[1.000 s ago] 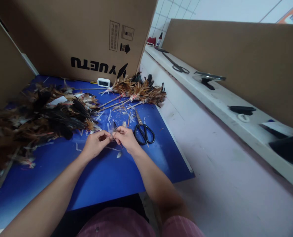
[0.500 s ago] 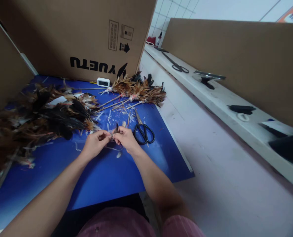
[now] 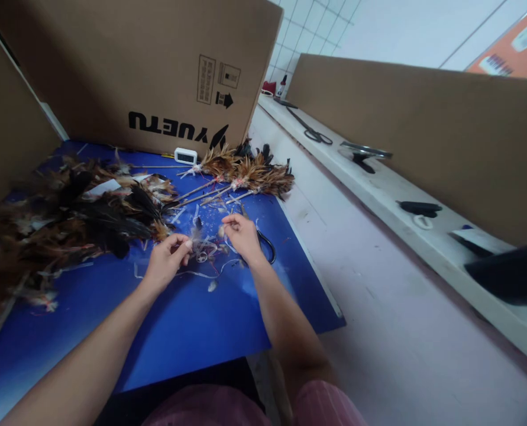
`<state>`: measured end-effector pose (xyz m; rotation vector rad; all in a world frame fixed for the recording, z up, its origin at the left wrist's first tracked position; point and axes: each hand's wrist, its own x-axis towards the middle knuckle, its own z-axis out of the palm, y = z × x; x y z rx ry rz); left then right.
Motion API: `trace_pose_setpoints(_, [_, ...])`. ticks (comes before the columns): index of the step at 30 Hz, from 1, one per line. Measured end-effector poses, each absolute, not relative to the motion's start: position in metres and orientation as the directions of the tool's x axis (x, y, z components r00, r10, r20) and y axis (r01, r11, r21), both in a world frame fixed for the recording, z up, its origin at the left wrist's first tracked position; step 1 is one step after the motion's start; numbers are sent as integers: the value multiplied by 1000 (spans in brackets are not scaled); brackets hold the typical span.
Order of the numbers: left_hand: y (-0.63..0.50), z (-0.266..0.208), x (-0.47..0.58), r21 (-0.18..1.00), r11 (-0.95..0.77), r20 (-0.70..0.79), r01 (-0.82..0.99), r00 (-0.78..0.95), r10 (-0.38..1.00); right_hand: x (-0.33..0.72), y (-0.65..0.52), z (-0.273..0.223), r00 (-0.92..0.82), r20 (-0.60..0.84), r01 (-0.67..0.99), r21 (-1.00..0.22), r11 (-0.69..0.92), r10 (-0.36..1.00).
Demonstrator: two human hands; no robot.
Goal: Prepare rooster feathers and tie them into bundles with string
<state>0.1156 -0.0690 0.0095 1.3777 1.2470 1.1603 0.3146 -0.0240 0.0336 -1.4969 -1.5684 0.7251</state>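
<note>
My left hand (image 3: 168, 260) is pinched on a small dark-tipped feather (image 3: 196, 229), blurred at its edge. Just right of it, my right hand (image 3: 242, 236) has its thumb and fingers drawn together; a pale scrap shows by the fingertips, but I cannot tell whether it is held. Beneath and between the hands lies a tangle of clear plastic strip (image 3: 207, 251) with bits of feather. The scissors (image 3: 270, 245) rest under my right hand, which covers most of them; one black handle loop shows.
Brown and black feathers (image 3: 99, 207) are heaped on the left of the blue tabletop (image 3: 192, 331). Feather bundles on sticks (image 3: 249, 171) lie at the back, near a small white digital display (image 3: 186, 155). A cardboard box (image 3: 165, 65) stands behind; a ledge (image 3: 378, 195) holds tools at right.
My hands were together at the feather and have come apart. My right hand has moved right, over the scissors; the left stays with the feather. The plastic tangle between them is now uncovered.
</note>
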Motion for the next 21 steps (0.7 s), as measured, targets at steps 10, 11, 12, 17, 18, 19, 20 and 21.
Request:
trace_pose_setpoints(10, [-68, 9, 111, 965, -177, 193, 194, -66, 979, 308, 71, 32, -90, 113, 934, -337, 123, 990])
trace_pose_setpoints(11, [-69, 10, 111, 958, -183, 202, 220, -69, 977, 306, 76, 31, -95, 102, 942, -312, 122, 990])
trace_pose_setpoints(12, [-69, 10, 111, 952, -188, 211, 240, -73, 975, 304, 82, 30, -99, 92, 950, -289, 122, 991])
trace_pose_setpoints(17, [-71, 12, 111, 943, -206, 236, 261, -89, 968, 301, 102, 28, -132, 26, 964, -231, 135, 991])
trace_pose_setpoints(18, [-71, 12, 111, 942, -210, 240, 263, -89, 967, 300, 104, 29, -140, 10, 964, -227, 139, 990])
trace_pose_setpoints(19, [-70, 12, 111, 941, -212, 243, 265, -89, 966, 299, 105, 29, -148, -6, 964, -223, 143, 989])
trace_pose_setpoints(20, [-70, 12, 110, 940, -212, 243, 266, -92, 966, 297, 105, 30, -157, -21, 964, -220, 149, 987])
trace_pose_setpoints(21, [-69, 12, 110, 941, -208, 240, 265, -96, 966, 296, 103, 30, -169, -36, 964, -217, 157, 985])
